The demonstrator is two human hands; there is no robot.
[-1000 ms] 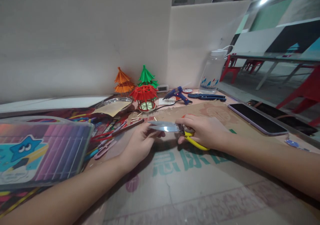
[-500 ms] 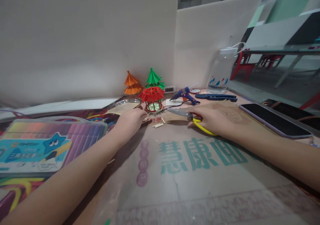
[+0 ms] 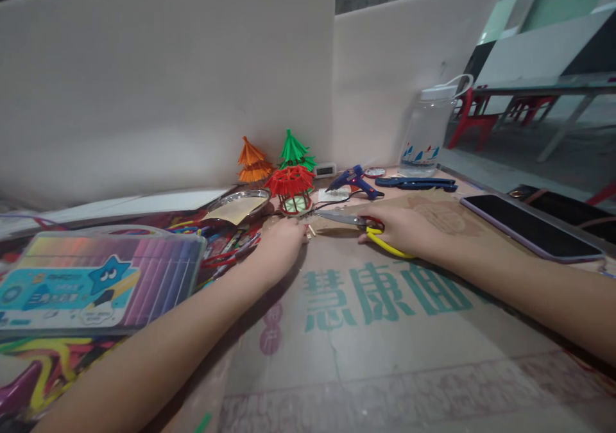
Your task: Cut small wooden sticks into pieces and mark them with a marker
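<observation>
My right hand (image 3: 397, 228) is closed around scissors (image 3: 339, 218) with a yellow and dark handle; their blades point left, toward the middle. My left hand (image 3: 283, 244) is down on the printed sheet with fingers curled together, over the spot where small pale sticks (image 3: 312, 231) lie. Whatever its fingertips pinch is hidden. Just beyond the left hand stands a small model with a red fringed roof (image 3: 291, 181), brown posts and a pale green round base. Behind it are a green tiered roof piece (image 3: 294, 149) and an orange one (image 3: 253, 162).
A blue glue gun (image 3: 353, 181) with a lit red light lies behind the scissors. A marker case (image 3: 96, 279) is at left, near a round metal tray (image 3: 238, 205). A clear bottle (image 3: 423, 131), a dark blue tool (image 3: 416, 183) and a phone (image 3: 529, 226) are at right.
My left hand has moved right and a little toward me, now covering most of the small sticks. My right hand with the scissors is nearly where it was.
</observation>
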